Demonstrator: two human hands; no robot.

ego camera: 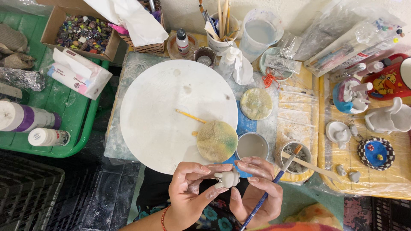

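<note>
Low in the head view, a small pale clay figure [227,178] was held between both hands just off the near edge of the worktable [265,124]. The left hand [188,192] was curled around it from the left, its thumb and fingertips pinched against the figure's side, a red cord seen at the wrist. The right hand [257,188] was closed on the figure from the right with its fingertips, while a blue-handled paintbrush [274,184] was kept tucked between its fingers, the bristled end pointing up toward a small cup of grey matter [293,154]. Just beyond the hands a round white board [162,111] was laid on the table, and on its near right part a round sponge-like disc tinted yellow and green [217,140] was rested, with a thin yellow stick [190,116] lying beside it. A small bowl of greyish liquid [252,146] was set just right of the disc, and a second, paler disc [256,103] was seen farther back. At the far edge a cup full of brushes and sticks [220,30] and a clear plastic jug of cloudy water [259,34] were stood. To the left a green tray [72,115] held white bottles, and to the right a yellow plastic-wrapped surface [385,179] carried small painted and unpainted clay pieces.
</note>
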